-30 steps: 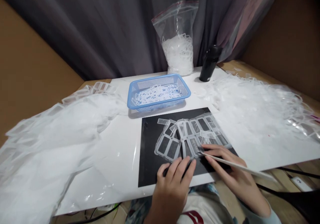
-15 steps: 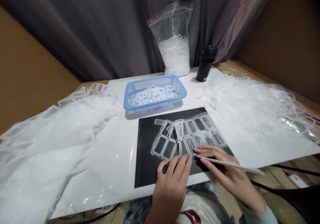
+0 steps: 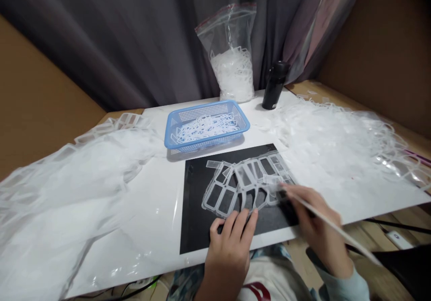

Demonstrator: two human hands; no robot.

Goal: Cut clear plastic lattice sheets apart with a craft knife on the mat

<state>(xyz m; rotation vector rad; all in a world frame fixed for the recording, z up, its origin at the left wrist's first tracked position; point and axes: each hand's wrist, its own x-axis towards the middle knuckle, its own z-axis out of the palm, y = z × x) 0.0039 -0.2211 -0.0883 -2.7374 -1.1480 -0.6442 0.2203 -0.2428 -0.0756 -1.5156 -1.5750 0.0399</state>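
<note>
A sheet of linked clear plastic rectangular frames (image 3: 232, 193) lies on a black mat (image 3: 195, 220). My left hand (image 3: 229, 247) rests at its lower edge, fingertips on the frames and fingers apart. My right hand (image 3: 318, 222) is blurred and raised at the sheet's right end. It pinches a long thin white stick (image 3: 333, 220), whose tip sits among the frames near a loose clear piece (image 3: 272, 180). The mat's lower right part is hidden behind my right hand.
A blue mesh basket (image 3: 175, 133) of clear frames stands behind the mat. Behind it are a zip bag of frames (image 3: 232, 74) and a black bottle (image 3: 274, 85). Large clear heaps cover the white board (image 3: 158, 211) on both sides. Grey curtain and cardboard walls surround it.
My right hand has lifted and shifted up and right, and the stick now slants more steeply. My left hand stays at the sheet's lower edge.
</note>
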